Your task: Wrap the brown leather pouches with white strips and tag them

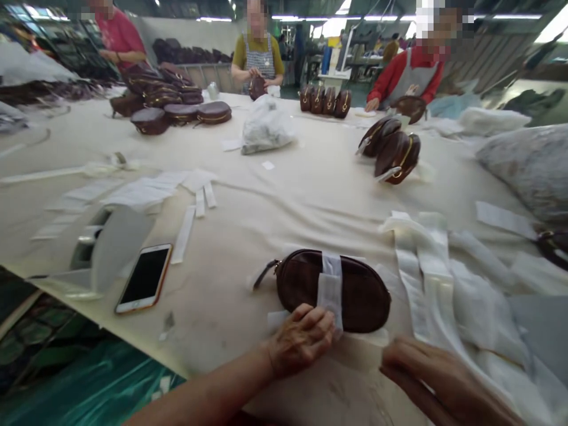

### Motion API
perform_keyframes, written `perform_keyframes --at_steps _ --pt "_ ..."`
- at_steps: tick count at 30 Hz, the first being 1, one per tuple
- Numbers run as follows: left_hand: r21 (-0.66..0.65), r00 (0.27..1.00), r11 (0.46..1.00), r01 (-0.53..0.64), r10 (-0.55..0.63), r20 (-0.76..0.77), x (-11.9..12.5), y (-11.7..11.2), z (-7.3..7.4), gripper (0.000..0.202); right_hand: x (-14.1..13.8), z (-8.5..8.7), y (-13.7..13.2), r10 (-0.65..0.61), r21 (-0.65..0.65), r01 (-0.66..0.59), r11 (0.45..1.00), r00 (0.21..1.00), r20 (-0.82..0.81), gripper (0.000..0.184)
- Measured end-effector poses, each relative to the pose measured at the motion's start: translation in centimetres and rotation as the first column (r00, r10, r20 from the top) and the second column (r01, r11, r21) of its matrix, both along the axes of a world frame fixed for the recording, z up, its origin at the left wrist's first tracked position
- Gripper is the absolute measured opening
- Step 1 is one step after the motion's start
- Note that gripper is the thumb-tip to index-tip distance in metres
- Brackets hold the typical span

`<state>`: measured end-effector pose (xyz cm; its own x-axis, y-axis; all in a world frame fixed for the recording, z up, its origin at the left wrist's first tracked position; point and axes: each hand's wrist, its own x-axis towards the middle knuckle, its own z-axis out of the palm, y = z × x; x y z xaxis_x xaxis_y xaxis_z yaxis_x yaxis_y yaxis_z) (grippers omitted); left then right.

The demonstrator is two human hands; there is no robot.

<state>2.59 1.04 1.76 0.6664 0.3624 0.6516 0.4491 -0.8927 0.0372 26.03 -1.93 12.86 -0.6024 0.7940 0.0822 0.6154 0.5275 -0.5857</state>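
Note:
A dark brown oval zip bag (364,290) lies on the table in front of me, its zipper pull and short strap at the left end. Around its middle runs a white wrapping strip (331,290). My left hand (304,337) is at the bag's lower edge, its bent fingers closed over the lower end of that strip. Lower right, apart from the bag, my right hand (428,376) has its fingers pressed together; whether they hold anything is hidden.
Long white strips (439,278) and clear plastic lie to the right. A phone (144,278) and a tape dispenser (93,248) are at left. Farther off are brown bags (399,157), a plastic bag (268,127), a bag pile (164,97) and three people across the table.

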Motion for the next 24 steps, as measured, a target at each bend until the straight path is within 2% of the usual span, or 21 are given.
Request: perform_keyframes --at_steps 1,3,7,10,15,19,22,24 --pt "-0.002 1.000 1.000 -0.001 0.001 0.003 0.0 -0.1 -0.1 0.016 -1.4 0.4 1.5 0.049 -0.021 -0.048 0.999 0.998 0.040 0.023" --pt "-0.001 1.000 1.000 -0.009 0.009 0.006 0.1 -0.3 -0.4 0.015 -3.2 0.2 4.0 0.116 -0.023 -0.114 0.993 0.983 0.143 0.025" --pt "0.002 0.999 0.999 -0.035 0.036 -0.017 0.0 -0.5 -0.9 0.015 -4.5 -2.2 7.5 0.188 -0.044 -0.186 0.982 0.900 0.392 0.021" --pt "-0.010 0.997 0.999 -0.045 0.044 -0.058 -0.2 -0.5 -1.0 0.014 -5.4 -3.0 8.8 0.222 -0.086 -0.207 0.975 0.832 0.509 0.017" --pt "-0.017 0.998 0.999 -0.038 0.037 -0.041 -0.4 -0.4 -0.8 0.013 -6.7 -2.6 9.5 0.209 -0.166 -0.135 0.977 0.768 0.605 0.014" --pt "-0.034 0.999 0.999 -0.032 0.032 0.000 -0.3 -0.4 -0.6 0.013 -7.0 -2.4 9.9 0.146 -0.195 -0.036 0.980 0.795 0.589 0.002" --pt "-0.028 0.999 0.999 -0.040 0.040 0.001 -0.2 -0.4 -0.8 0.013 -6.8 -2.4 10.9 0.057 -0.173 0.050 0.984 0.827 0.559 0.022" --pt "-0.022 0.999 0.999 -0.047 0.047 -0.005 -0.2 -0.5 -0.9 0.014 -6.4 -2.5 12.0 0.047 -0.182 0.059 0.981 0.847 0.530 0.024"
